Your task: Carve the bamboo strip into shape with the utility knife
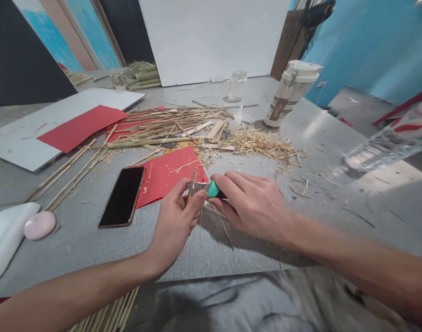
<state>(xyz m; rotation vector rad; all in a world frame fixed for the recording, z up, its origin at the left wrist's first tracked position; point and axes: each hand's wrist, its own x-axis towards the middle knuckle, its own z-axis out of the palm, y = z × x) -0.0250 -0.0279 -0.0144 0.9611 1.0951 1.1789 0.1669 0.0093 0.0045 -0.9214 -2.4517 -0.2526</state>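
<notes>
My right hand (252, 203) grips a utility knife (211, 189) with a green and black handle, its metal blade pointing left. My left hand (176, 216) pinches a thin straw stalk (193, 177) upright against the blade, thumb pressing near the blade tip. Both hands hover just above the grey table (76, 235), close to a red paper sheet (166, 177). A few thin straw slivers (225, 230) hang or lie beneath the hands.
A black phone (122, 196) lies left of the hands. Straw stalks (162, 122) and shavings (259, 143) litter the middle. A white board (27, 133) with red paper, a cup (290, 92), a jar (237, 85), a plastic bottle (387, 147) and a pink stone (40, 224) stand around.
</notes>
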